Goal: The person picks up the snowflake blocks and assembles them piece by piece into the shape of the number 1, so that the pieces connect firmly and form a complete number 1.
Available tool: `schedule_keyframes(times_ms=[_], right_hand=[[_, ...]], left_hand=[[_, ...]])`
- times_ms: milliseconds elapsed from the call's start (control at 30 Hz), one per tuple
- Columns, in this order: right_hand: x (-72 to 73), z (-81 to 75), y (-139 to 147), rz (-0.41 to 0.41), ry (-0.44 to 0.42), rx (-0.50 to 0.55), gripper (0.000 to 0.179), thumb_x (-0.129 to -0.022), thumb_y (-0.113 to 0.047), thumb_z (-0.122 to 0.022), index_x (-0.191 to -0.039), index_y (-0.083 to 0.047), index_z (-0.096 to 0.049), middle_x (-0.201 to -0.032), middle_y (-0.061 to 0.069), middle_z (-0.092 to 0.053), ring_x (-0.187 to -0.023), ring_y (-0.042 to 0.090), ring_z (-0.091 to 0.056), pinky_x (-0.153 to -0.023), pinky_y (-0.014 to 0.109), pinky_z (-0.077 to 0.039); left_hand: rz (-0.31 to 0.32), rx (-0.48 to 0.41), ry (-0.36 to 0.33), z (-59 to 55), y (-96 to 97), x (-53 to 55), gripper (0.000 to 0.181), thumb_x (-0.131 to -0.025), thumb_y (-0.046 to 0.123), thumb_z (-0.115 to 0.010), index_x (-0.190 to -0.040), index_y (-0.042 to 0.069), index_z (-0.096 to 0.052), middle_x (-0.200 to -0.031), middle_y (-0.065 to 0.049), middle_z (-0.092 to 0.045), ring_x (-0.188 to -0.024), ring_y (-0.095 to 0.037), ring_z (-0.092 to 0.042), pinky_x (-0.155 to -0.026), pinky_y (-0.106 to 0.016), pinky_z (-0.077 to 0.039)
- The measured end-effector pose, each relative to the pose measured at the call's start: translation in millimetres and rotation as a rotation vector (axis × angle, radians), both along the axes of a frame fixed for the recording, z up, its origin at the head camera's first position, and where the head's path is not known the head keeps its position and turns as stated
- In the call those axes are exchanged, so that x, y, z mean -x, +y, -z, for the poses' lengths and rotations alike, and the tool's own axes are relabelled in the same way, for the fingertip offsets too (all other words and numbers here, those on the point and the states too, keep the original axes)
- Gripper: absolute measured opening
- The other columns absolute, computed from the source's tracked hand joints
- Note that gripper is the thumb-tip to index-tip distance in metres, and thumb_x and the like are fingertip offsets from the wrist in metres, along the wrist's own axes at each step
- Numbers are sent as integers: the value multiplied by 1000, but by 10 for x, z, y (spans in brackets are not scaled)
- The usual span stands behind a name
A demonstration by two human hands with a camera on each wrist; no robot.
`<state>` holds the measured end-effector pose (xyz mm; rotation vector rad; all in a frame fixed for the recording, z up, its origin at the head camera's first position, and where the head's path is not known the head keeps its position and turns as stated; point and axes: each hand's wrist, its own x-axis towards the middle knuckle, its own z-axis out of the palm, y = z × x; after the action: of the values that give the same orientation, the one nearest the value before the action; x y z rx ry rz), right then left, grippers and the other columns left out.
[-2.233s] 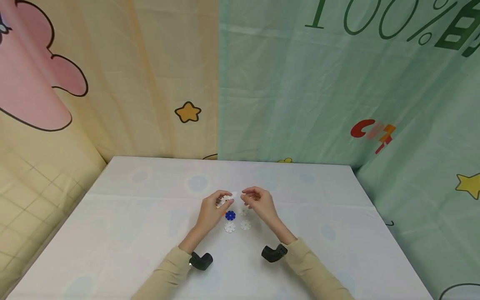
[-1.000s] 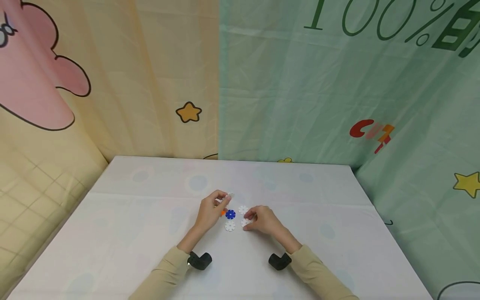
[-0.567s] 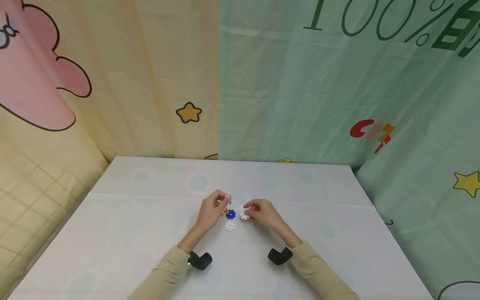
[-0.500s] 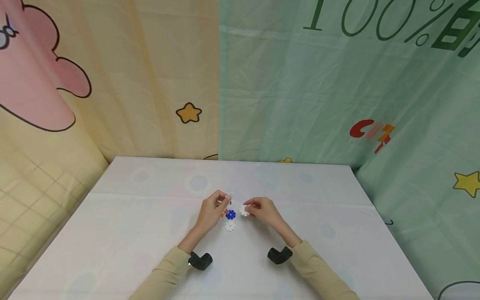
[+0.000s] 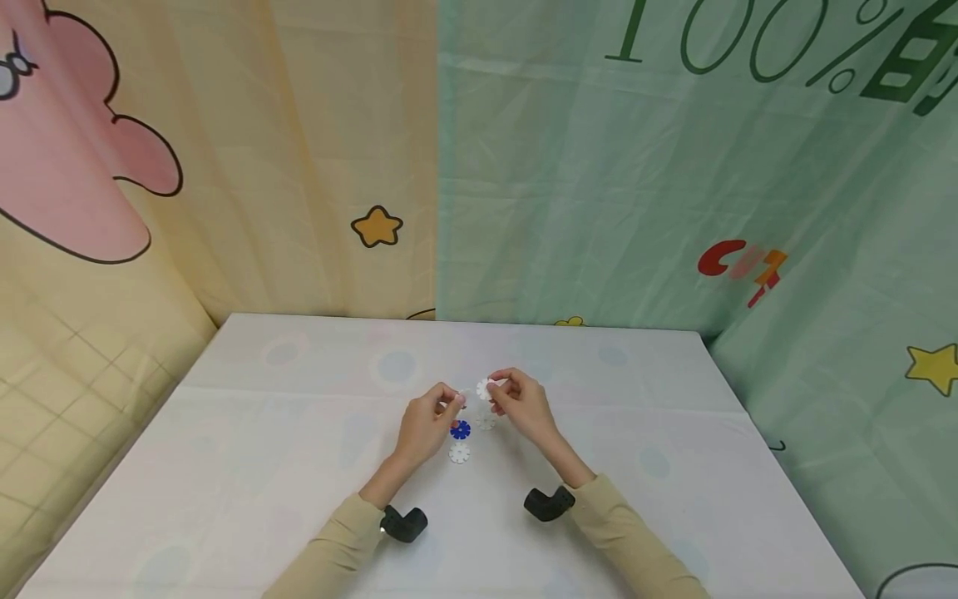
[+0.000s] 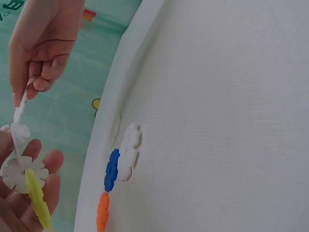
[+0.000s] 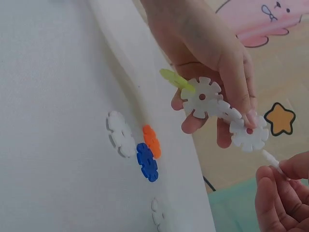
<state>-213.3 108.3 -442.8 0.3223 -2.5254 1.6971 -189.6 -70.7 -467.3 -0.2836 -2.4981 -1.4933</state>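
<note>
My left hand (image 5: 425, 423) grips a short chain of interlocking snowflake discs. In the right wrist view the chain shows white snowflake discs (image 7: 202, 97) slotted together, with a yellow snowflake disc (image 7: 175, 79) at one end. My right hand (image 5: 524, 406) pinches a single white snowflake disc (image 5: 483, 388) between thumb and fingertips. From the right wrist this disc is seen edge-on, close to the chain's end; whether they touch I cannot tell. Both hands are raised above the table.
On the white table (image 5: 299, 466) lie a blue snowflake disc (image 5: 460, 430), a white one (image 5: 460, 452) nearer me and another white one (image 5: 486, 421) to the right. An orange disc (image 7: 151, 141) lies beside the blue one, hidden in the head view. Curtains hang behind.
My right hand, holding nothing at first, has reached down to the nearer right white snowflake disc, picked it up and lifted it towards the chain. The left hand has stayed nearly in place.
</note>
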Motion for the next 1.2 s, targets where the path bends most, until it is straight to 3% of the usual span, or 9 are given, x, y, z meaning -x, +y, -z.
schedule_keyframes(times_ms=[300, 433, 733, 1000, 1200], right_hand=[[-23, -59, -87, 13, 119, 19, 16, -91, -13, -65, -104, -3, -65, -70, 12, -64, -57, 13, -60, -54, 19, -51], [-27, -80, -113, 19, 136, 1, 15, -91, -12, -65, -103, -3, -66, -70, 14, -64, -56, 11, -59, -53, 18, -50], [-19, -80, -158, 29, 135, 35, 12, -89, -8, -66, -98, 0, -68, -69, 15, -65, -52, 8, -57, -48, 17, -46], [4, -55, -138, 26, 29, 87, 14, -89, -9, -67, -99, 1, -69, -72, 21, -65, -60, 38, -64, -50, 19, -50], [27, -44, -103, 17, -48, 71, 19, -91, -14, -65, -103, -1, -71, -81, 20, -68, -60, 22, -66, -57, 23, -55]], left_hand=[[-77, 131, 132, -33, 32, -4, 10, -92, 23, -65, -88, 13, -64, -82, -3, -71, -59, -6, -52, -55, -21, -38], [-81, 159, 181, -43, 35, -7, 10, -91, 23, -66, -87, 13, -65, -73, -1, -67, -58, -6, -46, -52, -20, -35], [-91, 161, 290, -42, 58, 7, 9, -88, 19, -70, -84, 13, -66, -70, 0, -68, -57, -6, -51, -52, -18, -35], [-87, 158, 278, -48, 64, 3, 9, -88, 20, -69, -84, 13, -66, -74, -1, -70, -60, -8, -55, -54, -18, -38], [-72, 136, 207, -23, 51, 14, 13, -89, 23, -69, -94, 13, -64, -84, -3, -72, -57, -4, -46, -51, -18, -37]])
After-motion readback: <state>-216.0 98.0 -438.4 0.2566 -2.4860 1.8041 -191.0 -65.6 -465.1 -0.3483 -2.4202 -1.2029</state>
